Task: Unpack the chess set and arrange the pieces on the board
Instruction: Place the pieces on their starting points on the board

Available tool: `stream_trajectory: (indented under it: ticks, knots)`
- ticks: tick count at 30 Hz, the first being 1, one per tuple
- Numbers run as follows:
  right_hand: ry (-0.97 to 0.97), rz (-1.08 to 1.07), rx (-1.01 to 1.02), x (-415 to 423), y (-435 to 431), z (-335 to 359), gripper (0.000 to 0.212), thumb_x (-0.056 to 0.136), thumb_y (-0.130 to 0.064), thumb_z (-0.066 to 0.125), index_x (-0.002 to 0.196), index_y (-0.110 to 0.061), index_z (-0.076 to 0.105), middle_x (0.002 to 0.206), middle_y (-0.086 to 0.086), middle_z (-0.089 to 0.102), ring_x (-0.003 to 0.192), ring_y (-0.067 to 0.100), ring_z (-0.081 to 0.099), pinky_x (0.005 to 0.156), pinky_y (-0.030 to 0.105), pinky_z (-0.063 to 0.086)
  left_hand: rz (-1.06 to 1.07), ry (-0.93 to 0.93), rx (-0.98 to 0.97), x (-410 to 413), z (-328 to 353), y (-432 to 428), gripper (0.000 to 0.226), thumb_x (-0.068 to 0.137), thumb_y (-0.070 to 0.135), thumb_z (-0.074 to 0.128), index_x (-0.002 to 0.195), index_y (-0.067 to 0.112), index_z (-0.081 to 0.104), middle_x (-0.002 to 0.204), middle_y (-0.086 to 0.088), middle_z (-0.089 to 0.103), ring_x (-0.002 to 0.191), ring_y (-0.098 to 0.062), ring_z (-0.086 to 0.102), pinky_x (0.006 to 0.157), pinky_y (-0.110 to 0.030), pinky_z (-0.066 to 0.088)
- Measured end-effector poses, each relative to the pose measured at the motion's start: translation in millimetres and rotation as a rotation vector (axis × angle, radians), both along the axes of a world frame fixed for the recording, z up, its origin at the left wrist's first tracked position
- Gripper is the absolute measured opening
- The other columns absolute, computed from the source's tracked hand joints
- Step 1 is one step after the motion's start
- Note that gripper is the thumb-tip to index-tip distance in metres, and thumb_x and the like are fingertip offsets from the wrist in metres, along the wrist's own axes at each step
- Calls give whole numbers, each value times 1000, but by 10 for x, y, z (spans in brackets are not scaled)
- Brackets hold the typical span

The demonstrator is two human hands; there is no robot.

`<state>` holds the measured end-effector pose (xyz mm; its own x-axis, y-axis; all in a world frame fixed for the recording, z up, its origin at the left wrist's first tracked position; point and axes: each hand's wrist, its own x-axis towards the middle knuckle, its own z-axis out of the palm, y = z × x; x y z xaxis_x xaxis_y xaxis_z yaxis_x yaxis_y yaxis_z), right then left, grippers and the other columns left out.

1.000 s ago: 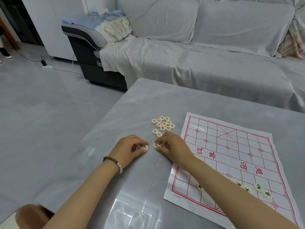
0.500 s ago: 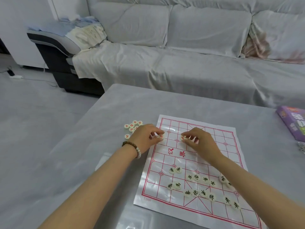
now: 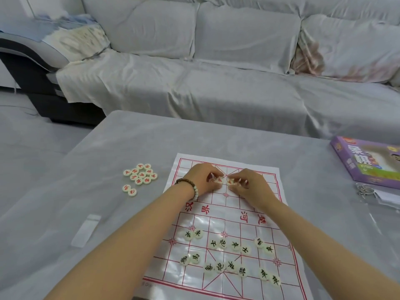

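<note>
The left hand [image 3: 202, 180] and right hand [image 3: 251, 187] meet over the far half of the board [image 3: 216, 221], near the crossed diagonals of the red palace. The left fingers [image 3: 213, 175] curl round one or two red-lettered pieces [image 3: 219, 180]. Just beside them the right fingers [image 3: 238, 180] pinch another, pressed low against the sheet. How many each hand holds is too small to tell. Holding them this close to the sheet probably lets each piece be slid onto its line crossing rather than dropped.

Well to the left of the fingers, off the board on the table [image 3: 129, 137], a heap of red pieces [image 3: 140, 175] lies within easy reach. On the person's side of the fingers, the black-lettered pieces [image 3: 225, 256] lie loosely across the near half of the board. They are sorted by side but, by my reading, not yet on their points. Far to the right of the fingers lies the purple box [image 3: 368, 163], clear of the work.
</note>
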<state>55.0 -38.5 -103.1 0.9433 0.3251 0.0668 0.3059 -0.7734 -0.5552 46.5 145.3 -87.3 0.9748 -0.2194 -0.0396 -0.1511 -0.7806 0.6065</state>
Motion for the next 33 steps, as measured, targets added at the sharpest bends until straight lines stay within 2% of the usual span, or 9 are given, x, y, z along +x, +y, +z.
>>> stream_trajectory:
  ticks: [6,11,14,17,21,25,27,29,33]
  knots:
    - [-155,41,34,-195,263,150,32,89,-29,61,120,-27,59,121,-10,56,107,7,53,91,19,40,118,-131,153,-410,9,622,54,91,46,47,139,23,38,145,2,37,135,-15,30,111,-33,26]
    - [-68,289,-54,-405,1017,189,50,95,-36,49,142,-27,35,150,-9,32,137,10,29,112,27,21,391,-74,229,-869,-153,1515,75,90,56,31,149,17,6,157,-1,7,144,-19,5,117,-35,11]
    - [-35,395,-59,-578,1468,129,55,95,-34,49,145,-24,30,153,-7,27,140,9,23,113,23,15,356,-23,186,-1115,-247,1704,77,90,60,31,148,19,1,156,4,-4,144,-14,-5,117,-30,3]
    - [-57,470,-68,-723,1850,75,54,96,-29,48,145,-19,31,152,-2,30,140,13,25,112,21,13,271,-20,198,-1258,-323,1833,87,79,72,19,148,22,4,154,11,-2,143,-9,-5,115,-26,0]
    - [-111,526,-115,-771,2157,-6,52,99,-27,40,147,-13,25,155,3,22,144,17,16,115,25,6,296,-49,102,-1278,-351,1984,55,100,32,31,148,19,9,156,8,5,143,-7,1,110,-16,-1]
    - [-147,580,-273,-782,2227,-116,54,101,-37,22,149,-13,17,158,2,12,146,15,5,115,27,-6,334,-65,32,-1202,-349,2099,51,100,32,29,148,18,17,155,5,13,143,-9,8,113,-20,4]
    - [-160,565,-238,-813,2150,-116,53,99,-37,23,147,-15,25,155,1,22,144,15,16,115,24,0,323,-54,43,-1122,-332,2117,51,100,33,28,148,17,18,155,3,14,143,-11,9,113,-21,6]
    - [-174,518,-172,-823,2018,-97,44,100,-33,36,141,-19,40,148,-2,37,137,15,33,113,26,19,290,-68,79,-1017,-280,2106,52,100,35,28,148,17,18,155,3,15,143,-12,9,114,-23,7]
    - [-253,439,-100,-775,1838,-85,30,94,-24,52,121,-19,63,126,-1,61,117,18,57,95,30,44,164,-100,171,-831,-186,2024,51,100,35,29,147,20,19,155,3,15,143,-14,9,113,-25,9]
